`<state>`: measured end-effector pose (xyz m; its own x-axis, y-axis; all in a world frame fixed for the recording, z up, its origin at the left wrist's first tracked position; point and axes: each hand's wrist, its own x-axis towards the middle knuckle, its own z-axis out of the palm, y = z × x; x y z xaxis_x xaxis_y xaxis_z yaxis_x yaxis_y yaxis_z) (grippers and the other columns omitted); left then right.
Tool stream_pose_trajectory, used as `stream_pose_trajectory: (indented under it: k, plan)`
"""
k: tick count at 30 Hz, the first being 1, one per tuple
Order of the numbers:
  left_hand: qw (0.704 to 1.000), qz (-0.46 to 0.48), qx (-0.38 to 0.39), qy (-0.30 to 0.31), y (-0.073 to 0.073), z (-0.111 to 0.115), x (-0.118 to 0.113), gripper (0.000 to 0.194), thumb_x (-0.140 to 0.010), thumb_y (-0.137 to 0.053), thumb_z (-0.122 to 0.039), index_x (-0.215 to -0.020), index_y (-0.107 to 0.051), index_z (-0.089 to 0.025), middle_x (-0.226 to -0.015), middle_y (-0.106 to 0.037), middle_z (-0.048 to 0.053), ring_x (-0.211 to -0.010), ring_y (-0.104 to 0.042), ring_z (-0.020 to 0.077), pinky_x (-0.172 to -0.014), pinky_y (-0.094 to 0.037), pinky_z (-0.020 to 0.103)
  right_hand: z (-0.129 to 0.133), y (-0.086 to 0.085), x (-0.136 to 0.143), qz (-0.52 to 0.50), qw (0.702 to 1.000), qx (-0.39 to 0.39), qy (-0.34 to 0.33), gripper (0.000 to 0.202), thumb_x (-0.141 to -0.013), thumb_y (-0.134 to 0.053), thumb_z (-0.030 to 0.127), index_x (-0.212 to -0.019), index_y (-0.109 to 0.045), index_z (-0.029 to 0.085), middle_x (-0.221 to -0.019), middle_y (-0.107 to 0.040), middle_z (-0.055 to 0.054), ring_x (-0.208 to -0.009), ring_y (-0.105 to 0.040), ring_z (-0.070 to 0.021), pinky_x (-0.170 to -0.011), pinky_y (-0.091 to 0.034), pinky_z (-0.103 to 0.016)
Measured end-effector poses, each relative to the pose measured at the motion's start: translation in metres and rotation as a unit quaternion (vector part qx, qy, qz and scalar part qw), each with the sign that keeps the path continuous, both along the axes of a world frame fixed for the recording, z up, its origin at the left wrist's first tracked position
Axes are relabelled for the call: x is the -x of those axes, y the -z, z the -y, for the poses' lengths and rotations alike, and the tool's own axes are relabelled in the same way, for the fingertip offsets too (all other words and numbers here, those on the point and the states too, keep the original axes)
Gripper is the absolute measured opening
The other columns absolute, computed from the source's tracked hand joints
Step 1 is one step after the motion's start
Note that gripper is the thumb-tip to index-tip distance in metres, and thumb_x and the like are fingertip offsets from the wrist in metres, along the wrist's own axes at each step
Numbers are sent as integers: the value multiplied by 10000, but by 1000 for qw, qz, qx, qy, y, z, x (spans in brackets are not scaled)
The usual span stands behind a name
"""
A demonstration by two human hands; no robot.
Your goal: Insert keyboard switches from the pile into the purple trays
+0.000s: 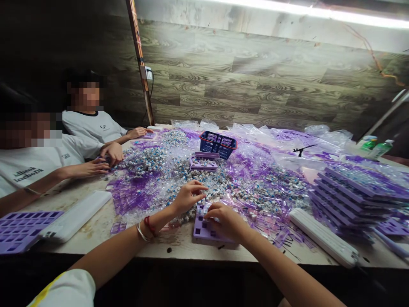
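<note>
My left hand (189,197) hovers above a heap of small white parts with blue bits (180,175). Its fingers stretch to the right, with the thumb held apart below them, and nothing shows between them. Below and right of it, a purple tray with square pockets (198,238) lies near the table's front edge. Over that tray, my right hand (228,221) has its fingers bent down and closed at the pockets. Whatever the fingertips hold there is hidden. Some clear or whitish pieces sit in the tray's upper left pockets.
Behind the heap stand a second purple tray (203,163) and a dark blue basket (218,145). Stacked purple trays (349,204) rise at right. White bars (324,236) and purple clear frames (134,198) lie about. Two people work at left, one person's hand (111,154) nearest.
</note>
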<state>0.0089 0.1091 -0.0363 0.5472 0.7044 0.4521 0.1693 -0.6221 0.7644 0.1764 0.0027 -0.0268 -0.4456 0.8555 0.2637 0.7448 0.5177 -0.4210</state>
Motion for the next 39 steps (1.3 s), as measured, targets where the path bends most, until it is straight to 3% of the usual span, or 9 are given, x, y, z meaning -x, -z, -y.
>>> stream_pose_trajectory:
  k: [9, 16, 23, 29, 32, 34, 36, 39]
  plan:
    - [1000, -11, -10, 17, -1, 1, -1, 209, -781, -646, -242, -956, -719, -153, -920, -603, 61, -697, -557, 113, -653, -464, 243, 0, -3, 5, -22, 999, -2, 47, 242, -776, -573, 5, -888, -700, 177, -851, -681, -46, -824, -613, -172, -753, -466, -273]
    - [1000, -19, -14, 13, 0, -1, 0, 222, -787, -649, -267, -970, -718, -163, -924, -617, 69, -739, -560, 131, -666, -462, 248, 2, -3, 7, 48, 998, -28, 18, 172, -830, -511, 24, -842, -619, 157, -850, -643, -68, -849, -563, -188, -763, -439, -291]
    - [1000, -16, -7, 9, -1, -1, 0, 242, -790, -650, -290, -985, -712, -161, -925, -611, 68, -700, -541, 117, -650, -457, 244, -1, -6, 12, 86, 995, -26, 32, 178, -832, -485, 19, -812, -596, 157, -810, -636, -65, -815, -558, -186, -740, -420, -285]
    - [1000, -18, -14, 12, 0, -1, 0, 247, -799, -646, -314, -974, -712, -152, -924, -617, 71, -699, -547, 121, -663, -462, 255, -3, -8, 12, 47, 997, -4, 54, 168, -790, -560, 22, -767, -638, 169, -770, -653, -38, -773, -588, -170, -722, -431, -272]
    - [1000, -14, -12, 9, -2, 0, 0, 257, -797, -648, -318, -981, -707, -147, -930, -616, 74, -718, -564, 129, -667, -467, 255, 2, -14, 2, 0, 997, -7, 81, 84, -773, -649, 113, -823, -656, 180, -848, -665, -47, -815, -601, -181, -736, -460, -288]
    - [1000, -11, -2, 7, -3, 1, 0, 311, -790, -655, -334, -1040, -685, -151, -911, -618, 67, -717, -574, 131, -655, -476, 250, 6, -17, -8, -3, 997, -19, 73, 238, -724, -735, 255, -941, -661, 191, -986, -658, -73, -935, -591, -219, -811, -473, -339]
    - [1000, -11, 15, 9, -5, 2, 0, 361, -784, -658, -352, -1086, -662, -155, -887, -627, 58, -705, -580, 130, -641, -483, 244, 11, -17, -17, 29, 999, -14, 42, 604, -596, -814, 403, -1126, -617, 190, -1146, -612, -109, -1083, -534, -280, -912, -448, -414]
    - [999, -25, 26, 27, -5, 4, -1, 327, -785, -656, -365, -1034, -687, -156, -884, -652, 61, -708, -583, 131, -640, -476, 236, 16, -12, -26, 82, 996, 25, 17, 962, -486, -850, 447, -1328, -475, 170, -1323, -496, -160, -1212, -444, -331, -1003, -388, -467]
